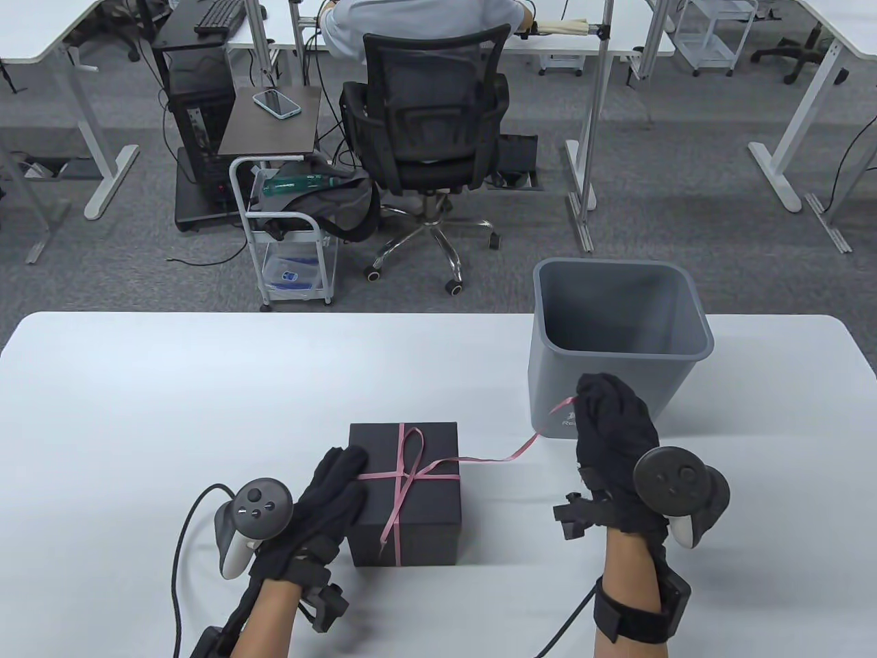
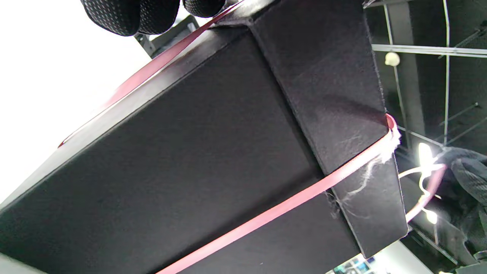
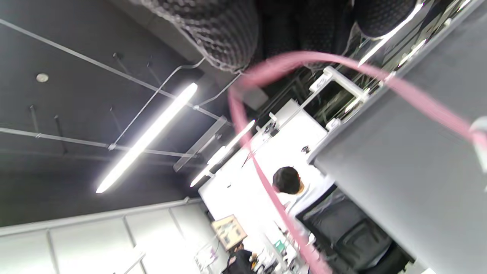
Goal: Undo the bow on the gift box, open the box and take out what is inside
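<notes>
A black gift box (image 1: 411, 493) sits on the white table (image 1: 171, 391), tied with a thin pink ribbon (image 1: 404, 473) whose one loop still lies on the lid. One ribbon end (image 1: 521, 449) stretches from the knot out to the right, up to my right hand (image 1: 606, 418), which pinches it in front of the bin. My left hand (image 1: 336, 490) rests flat against the box's left top edge. The left wrist view shows the box side (image 2: 213, 160) crossed by the ribbon (image 2: 266, 215). In the right wrist view the ribbon (image 3: 258, 167) curves down from my fingers (image 3: 213, 30).
A grey plastic bin (image 1: 616, 343) stands at the table's far right, right behind my right hand. Beyond the table a person sits in a black office chair (image 1: 428, 130), next to a small white cart (image 1: 291, 226).
</notes>
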A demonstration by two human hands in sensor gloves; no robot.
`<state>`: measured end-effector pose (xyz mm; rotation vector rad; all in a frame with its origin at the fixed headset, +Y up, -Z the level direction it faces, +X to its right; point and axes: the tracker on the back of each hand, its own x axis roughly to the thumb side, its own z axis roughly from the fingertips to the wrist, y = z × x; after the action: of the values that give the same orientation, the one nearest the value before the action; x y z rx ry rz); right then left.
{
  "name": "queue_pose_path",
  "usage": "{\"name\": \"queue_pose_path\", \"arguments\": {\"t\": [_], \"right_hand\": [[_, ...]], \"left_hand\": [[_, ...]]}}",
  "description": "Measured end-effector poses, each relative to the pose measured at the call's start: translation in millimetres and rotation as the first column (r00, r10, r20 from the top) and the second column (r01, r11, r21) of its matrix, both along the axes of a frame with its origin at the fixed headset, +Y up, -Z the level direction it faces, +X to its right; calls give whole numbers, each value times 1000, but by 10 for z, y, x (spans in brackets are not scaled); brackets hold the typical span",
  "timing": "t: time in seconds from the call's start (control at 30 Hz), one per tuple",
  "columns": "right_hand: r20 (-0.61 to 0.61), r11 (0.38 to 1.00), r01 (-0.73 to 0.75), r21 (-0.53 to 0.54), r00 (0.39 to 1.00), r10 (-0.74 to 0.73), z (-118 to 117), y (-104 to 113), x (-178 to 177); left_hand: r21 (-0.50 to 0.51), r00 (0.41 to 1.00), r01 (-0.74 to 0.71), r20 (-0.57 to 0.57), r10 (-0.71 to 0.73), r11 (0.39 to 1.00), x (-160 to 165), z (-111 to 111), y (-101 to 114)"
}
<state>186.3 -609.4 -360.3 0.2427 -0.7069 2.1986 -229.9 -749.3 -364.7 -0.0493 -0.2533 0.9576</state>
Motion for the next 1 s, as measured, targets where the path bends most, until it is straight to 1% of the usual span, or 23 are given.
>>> {"name": "queue_pose_path", "arguments": {"t": [0.1,0.17,0.23,0.27,0.3,0.33,0.37,0.4,0.47,0.5,0.57,0.6,0.67,0.87,0.93,1.0], "right_hand": [[-64,995,-95,-17,994,93,-34,-13,-256],[-104,983,-180,-17,979,178,-36,-19,-451],[-223,955,-295,-6,932,287,-38,-59,-751],[-248,949,-317,-7,919,305,-37,-73,-809],[-330,918,-397,-1,866,375,-24,-122,-1011],[-375,894,-448,8,827,418,-12,-158,-1135],[-423,854,-519,32,767,482,15,-212,-1306],[-437,833,-552,49,738,515,32,-238,-1385],[-450,730,-676,101,623,640,106,-330,-1654],[-433,686,-719,107,588,683,128,-351,-1717],[-372,622,-774,117,546,750,161,-393,-1794],[-371,613,-780,128,536,759,156,-418,-1812],[-394,616,-779,117,533,748,136,-467,-1834],[-350,648,-737,193,565,747,132,-528,-1849],[-326,645,-734,213,568,755,136,-543,-1859],[-320,636,-744,207,562,762,134,-555,-1865]], "left_hand": [[-2,1000,-1,0,1,1000,1,-1,3],[-2,1000,-1,0,1,1000,3,2,6],[-4,1000,-2,0,2,1000,5,7,11],[-4,1000,-2,0,2,1000,6,8,12],[-3,1000,-2,0,2,1000,6,8,12],[-3,1000,-2,0,2,1000,7,10,14],[-4,1000,-2,0,2,1000,7,9,14],[-4,1000,-3,0,3,1000,8,10,15],[-6,1000,-4,1,4,1000,8,11,16],[-7,1000,-4,1,4,1000,8,10,16],[-6,1000,-4,1,4,1000,10,10,16],[-6,1000,-4,1,4,1000,11,11,16],[-6,1000,-5,1,5,1000,12,10,15],[-8,1000,-6,2,6,1000,14,16,21],[-7,1000,-4,0,4,1000,16,18,22],[-6,1000,0,-1,0,1000,18,20,22]]}}
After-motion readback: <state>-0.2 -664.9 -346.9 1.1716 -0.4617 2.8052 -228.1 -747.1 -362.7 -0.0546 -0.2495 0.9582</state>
